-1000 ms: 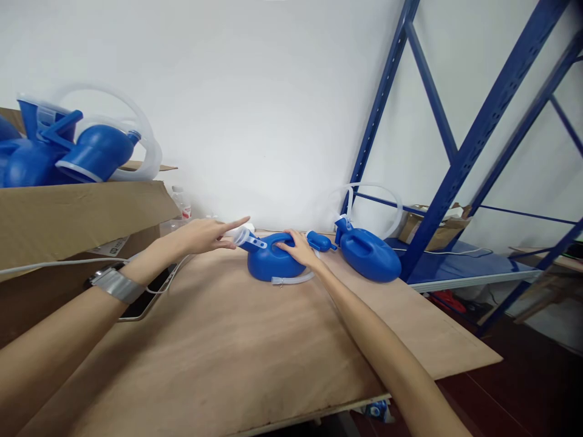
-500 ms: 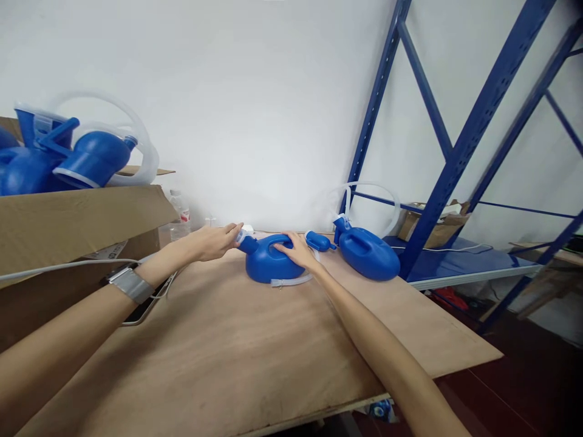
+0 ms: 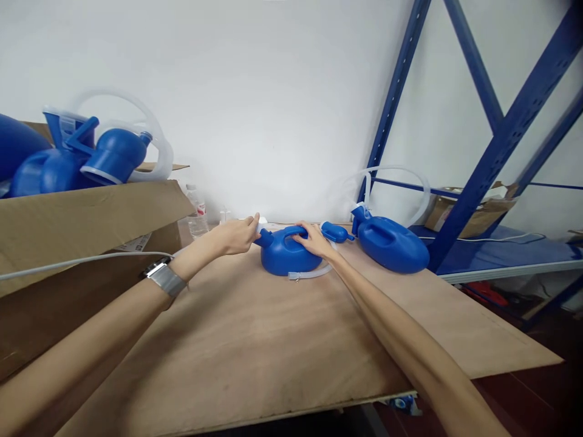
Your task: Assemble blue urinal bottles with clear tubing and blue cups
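Observation:
A blue plastic urinal bottle lies on the wooden table, its spout pointing left. My right hand grips its top handle, with fingers through the opening. At the spout, my left hand is closed around the whitish cap, which the fingers mostly hide. A clear hose with an open end curves along the table in front of the bottle's right side. Behind my right hand lies a small blue funnel-shaped receptacle. Farther right is a second blue urinal bottle with a looped clear hose attached.
On the left stands an open cardboard box heaped with blue bottles, receptacles and hoses. A clear drink bottle is beside it, and a white cable crosses the box. A blue metal rack borders the table's right side.
The view has shifted left, so everything appears farther right. My left fingers, stretched out along the spout before, are now curled around its cap. My right hand keeps its hold on the handle.

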Available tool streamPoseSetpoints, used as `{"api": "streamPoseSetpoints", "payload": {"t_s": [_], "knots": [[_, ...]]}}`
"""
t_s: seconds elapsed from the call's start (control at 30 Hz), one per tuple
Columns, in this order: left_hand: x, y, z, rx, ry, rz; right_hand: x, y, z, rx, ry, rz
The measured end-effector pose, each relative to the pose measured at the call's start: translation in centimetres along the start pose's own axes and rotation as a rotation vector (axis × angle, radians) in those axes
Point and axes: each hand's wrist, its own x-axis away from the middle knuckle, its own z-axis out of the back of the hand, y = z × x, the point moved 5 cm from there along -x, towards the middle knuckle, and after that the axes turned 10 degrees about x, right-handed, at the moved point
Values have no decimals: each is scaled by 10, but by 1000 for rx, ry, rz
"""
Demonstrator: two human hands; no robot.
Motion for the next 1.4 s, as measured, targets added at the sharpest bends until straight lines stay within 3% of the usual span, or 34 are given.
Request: {"api": "streamPoseSetpoints", "payload": {"t_s": [0.3,0.43,0.57,0.8,1.1,1.4], "knots": [[9,12,13,-92,61,-119,0,-4,3,-34,6,-32],[-9,24,20,95,52,-182,1,-1,5,-75,-1,-64],[-25,25,25,243,89,-104,1,-5,10,-136,-24,-38],[-31,21,31,367,92,46,2,-10,11,-191,1,-55],[-41,21,22,200,88,146,0,-5,5,-128,16,-54],[-43,22,20,106,36,152,1,-3,3,-123,28,-74]]}}
